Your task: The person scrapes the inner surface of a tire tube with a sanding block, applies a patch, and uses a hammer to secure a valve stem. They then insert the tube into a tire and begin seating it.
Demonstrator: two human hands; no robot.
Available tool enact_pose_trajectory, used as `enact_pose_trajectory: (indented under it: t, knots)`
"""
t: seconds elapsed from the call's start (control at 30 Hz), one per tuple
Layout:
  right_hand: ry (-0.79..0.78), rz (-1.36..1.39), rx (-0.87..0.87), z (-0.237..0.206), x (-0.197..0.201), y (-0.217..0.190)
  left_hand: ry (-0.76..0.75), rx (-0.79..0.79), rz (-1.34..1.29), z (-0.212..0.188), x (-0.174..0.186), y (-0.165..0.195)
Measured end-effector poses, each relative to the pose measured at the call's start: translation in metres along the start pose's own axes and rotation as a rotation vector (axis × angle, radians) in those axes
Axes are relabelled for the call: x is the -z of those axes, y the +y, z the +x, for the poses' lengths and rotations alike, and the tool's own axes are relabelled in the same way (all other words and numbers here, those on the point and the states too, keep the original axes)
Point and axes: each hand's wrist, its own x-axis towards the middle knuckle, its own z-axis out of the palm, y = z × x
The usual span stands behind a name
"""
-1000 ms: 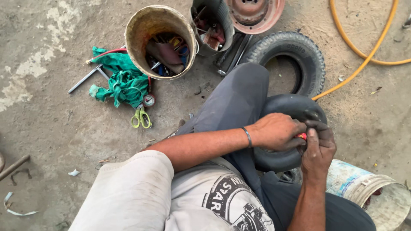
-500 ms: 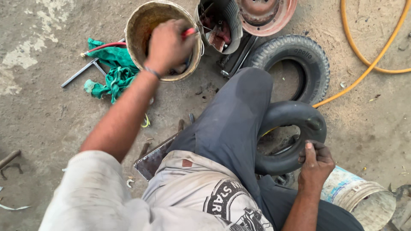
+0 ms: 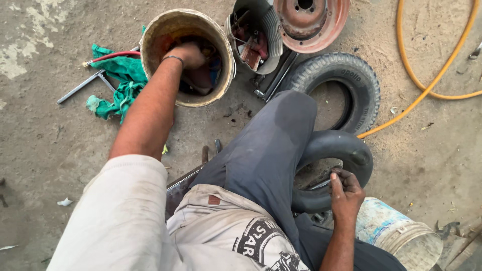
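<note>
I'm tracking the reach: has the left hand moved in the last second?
Yes. The left hand left the inner tube by the knee and went forward into the tan bucket; the right hand stays on the tube.

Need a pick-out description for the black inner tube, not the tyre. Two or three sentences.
Start at the person's raised knee in dark grey trousers at the middle of the view. The inner tube loops out from behind that leg on its right side, with the right hand gripping its inner edge. Unlike the treaded tyre lying just above it on the ground, it is smooth, soft-looking and without tread.
</note>
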Motion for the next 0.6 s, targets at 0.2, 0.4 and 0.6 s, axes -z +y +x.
enact_pose_trajectory:
  t: [0.2, 0.4, 0.6]
  knots:
    - [0.048, 0.311, -0.08, 0.007, -0.006, 0.001, -0.28, -0.438, 0.45, -0.012, -0.016, -0.02]
    - [0.048, 0.249, -0.12, 0.016, -0.011, 0.009, -0.241, -0.182, 0.18, -0.041, -0.058, -0.014]
    - [0.026, 0.199, -0.103, 0.016, -0.01, 0.012, 0.069, -0.171, 0.224, -0.025, -0.076, -0.001]
